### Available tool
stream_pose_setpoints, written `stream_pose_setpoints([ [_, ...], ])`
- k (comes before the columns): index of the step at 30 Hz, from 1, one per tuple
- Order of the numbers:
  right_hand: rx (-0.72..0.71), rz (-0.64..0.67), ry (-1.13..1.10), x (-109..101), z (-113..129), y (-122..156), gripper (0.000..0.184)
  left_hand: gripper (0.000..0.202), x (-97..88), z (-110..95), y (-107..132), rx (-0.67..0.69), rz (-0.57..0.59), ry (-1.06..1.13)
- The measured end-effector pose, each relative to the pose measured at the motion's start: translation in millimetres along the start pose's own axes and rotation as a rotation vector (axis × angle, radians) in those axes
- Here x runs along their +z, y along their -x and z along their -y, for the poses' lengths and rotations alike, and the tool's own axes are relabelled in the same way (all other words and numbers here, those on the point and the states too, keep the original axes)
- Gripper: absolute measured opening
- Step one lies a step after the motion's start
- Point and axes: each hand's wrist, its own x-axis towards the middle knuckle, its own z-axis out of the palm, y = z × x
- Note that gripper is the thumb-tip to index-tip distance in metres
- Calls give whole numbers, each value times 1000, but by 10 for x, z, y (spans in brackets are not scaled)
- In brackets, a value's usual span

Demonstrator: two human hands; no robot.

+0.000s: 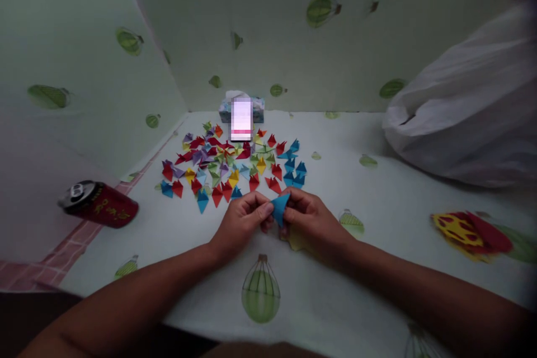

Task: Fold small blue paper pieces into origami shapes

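Observation:
Between my two hands is a small blue piece of folded paper (279, 209), pointed at its upper right. My left hand (248, 213) pinches its left side between thumb and fingers. On the other side, my right hand (309, 211) grips the same paper, thumb in front. Just beyond my hands lies a spread of small folded paper pieces (217, 196) in red, blue, yellow, green and purple. Something pale yellow (298, 239) shows partly under my right hand; I cannot make out what it is.
A red drink can (104, 204) is at the left. At the back, a phone (242, 117) with a lit, blurred screen leans before a tissue box (259, 109). A large white bag (465, 106) fills the right, with a red and yellow item (470, 235) nearer me.

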Motion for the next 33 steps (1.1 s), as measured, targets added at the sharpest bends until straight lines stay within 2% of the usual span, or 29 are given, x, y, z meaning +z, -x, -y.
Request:
stream_pose_setpoints([
  [2,-36,-56,164,7,2,9,10,22,-4,-7,6,61,-21,-124],
  [4,-171,-153,405,7,2,19,12,18,12,-4,15,115,-40,-187],
  [6,-332,-225,633,3,0,32,16,28,41,7,28,149,-49,-221],
  [8,-461,-247,786,1,-3,45,19,39,69,20,45,150,-56,-243],
  [11,-569,-250,898,8,-8,65,20,41,97,31,67,151,-99,-267],
  [17,-583,-270,901,28,-20,86,16,27,112,34,85,184,-116,-269],
  [22,-589,-298,862,29,-38,78,14,23,114,30,101,214,-129,-314],
  [28,-604,-266,874,26,-33,93,15,20,116,-5,99,197,-77,-408],
  [33,-634,-235,896,12,-60,88,13,17,103,-11,75,217,-96,-445],
])
